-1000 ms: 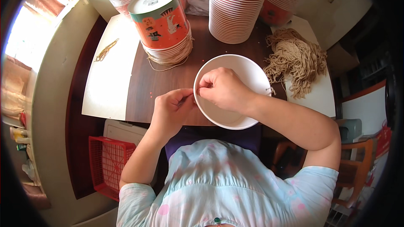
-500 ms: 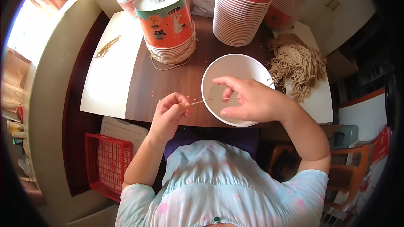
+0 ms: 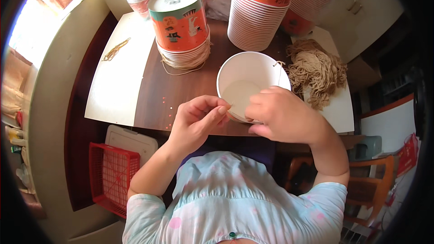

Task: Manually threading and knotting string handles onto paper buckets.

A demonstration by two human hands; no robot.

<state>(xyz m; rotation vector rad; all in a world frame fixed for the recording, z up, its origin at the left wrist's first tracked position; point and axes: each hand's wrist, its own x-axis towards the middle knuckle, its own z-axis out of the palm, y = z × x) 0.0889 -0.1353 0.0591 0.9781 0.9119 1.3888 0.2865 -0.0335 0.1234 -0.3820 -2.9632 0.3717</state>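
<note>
A white-lined paper bucket (image 3: pixel 239 70) stands before me at the table's near edge, its mouth tilted toward me. A tan string is knotted through its far right rim (image 3: pixel 279 63). My left hand (image 3: pixel 199 119) pinches the string's free end (image 3: pixel 232 105) between thumb and fingertips, close to the near left rim. My right hand (image 3: pixel 285 117) is closed over the near right rim, fingers inside and thumb outside. Its fingertips are partly hidden. A heap of tan strings (image 3: pixel 318 70) lies right of the bucket.
An orange bucket stack (image 3: pixel 178 27) with strings looped round it stands far left. A taller stack (image 3: pixel 255 18) is behind the bucket, with wrapped stacks farther back. Small punched dots (image 3: pixel 170 108) and a few strings (image 3: pixel 116 49) lie left. A red basket (image 3: pixel 115 176) is below left.
My left hand has moved right to the bucket's rim with the string. My right hand has closed from spread fingers, and the bucket has turned and tilted slightly.
</note>
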